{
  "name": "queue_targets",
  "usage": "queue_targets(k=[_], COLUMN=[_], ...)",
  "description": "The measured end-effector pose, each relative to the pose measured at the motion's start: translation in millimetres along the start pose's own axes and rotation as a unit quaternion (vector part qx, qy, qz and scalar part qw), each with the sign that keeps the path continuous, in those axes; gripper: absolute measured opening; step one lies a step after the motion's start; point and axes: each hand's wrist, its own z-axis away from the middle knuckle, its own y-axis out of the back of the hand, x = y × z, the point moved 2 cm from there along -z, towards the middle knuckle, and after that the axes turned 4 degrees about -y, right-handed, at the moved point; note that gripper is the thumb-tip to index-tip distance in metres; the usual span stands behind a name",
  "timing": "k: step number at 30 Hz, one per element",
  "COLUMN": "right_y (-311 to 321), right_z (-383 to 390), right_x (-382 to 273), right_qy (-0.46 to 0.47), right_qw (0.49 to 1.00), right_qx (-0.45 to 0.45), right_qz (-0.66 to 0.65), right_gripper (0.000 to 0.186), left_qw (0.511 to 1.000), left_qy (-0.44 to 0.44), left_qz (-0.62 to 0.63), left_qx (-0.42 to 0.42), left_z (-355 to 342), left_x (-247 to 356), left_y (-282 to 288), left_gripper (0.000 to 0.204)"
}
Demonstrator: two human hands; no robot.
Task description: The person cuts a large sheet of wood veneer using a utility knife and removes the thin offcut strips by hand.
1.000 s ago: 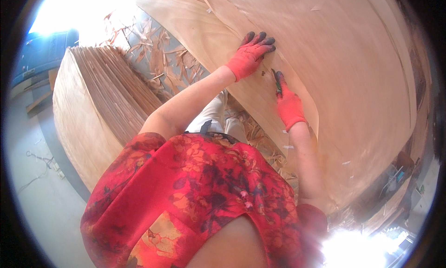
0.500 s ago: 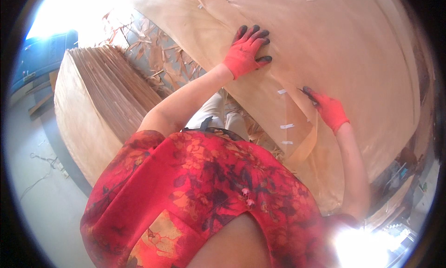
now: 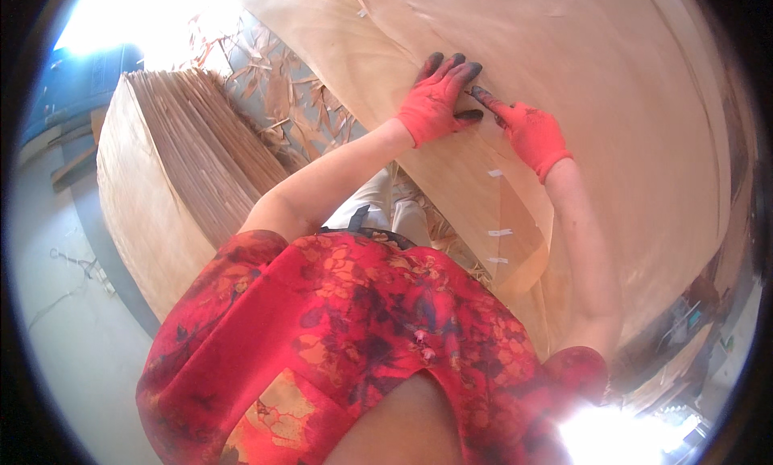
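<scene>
My left hand (image 3: 439, 103), in a red glove with dark fingertips, lies on a large sheet of wood veneer (image 3: 612, 143), its fingers spread. My right hand (image 3: 531, 132), gloved alike, is close by on the right, its index finger reaching toward the left thumb. The other right fingers are curled under; whatever they may hold is hidden. Below the hands, a darker veneer strip (image 3: 515, 211) shows along the sheet's near edge. Small white tape pieces, among them one piece (image 3: 500, 232), stick to the veneer beside it.
At left stands a thick stack of veneer sheets (image 3: 201, 135) with layered edges showing. Veneer scraps (image 3: 278, 95) litter the floor between the stack and the sheet. A blue object (image 3: 84, 90) is at the far left, and assorted items (image 3: 684, 320) lie past the sheet's right side.
My right hand has moved up and left across the veneer, close to my left hand. The left hand stays spread on the sheet, and the whole view has shifted slightly.
</scene>
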Motion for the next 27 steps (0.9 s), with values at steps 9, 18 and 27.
queue_targets(k=[9, 18, 27], right_y=[-19, -69, -80], right_z=[6, 120, 186], right_x=[14, 3, -18], right_qy=[-0.04, -0.248, -0.32], right_qw=[0.999, 0.969, 0.936], right_qx=[-0.013, -0.006, -0.026], right_qz=[0.02, -0.021, -0.143], right_gripper=[0.063, 0.062, 0.06], left_qw=[1.0, 0.999, 0.998], left_qy=[-0.004, -0.009, 0.0], left_qz=[-0.012, -0.034, -0.047], left_qx=[0.003, -0.009, -0.044], left_z=[2, 3, 3], left_x=[2, -2, -6], left_y=[-5, -6, -5], left_gripper=[0.086, 0.084, 0.084])
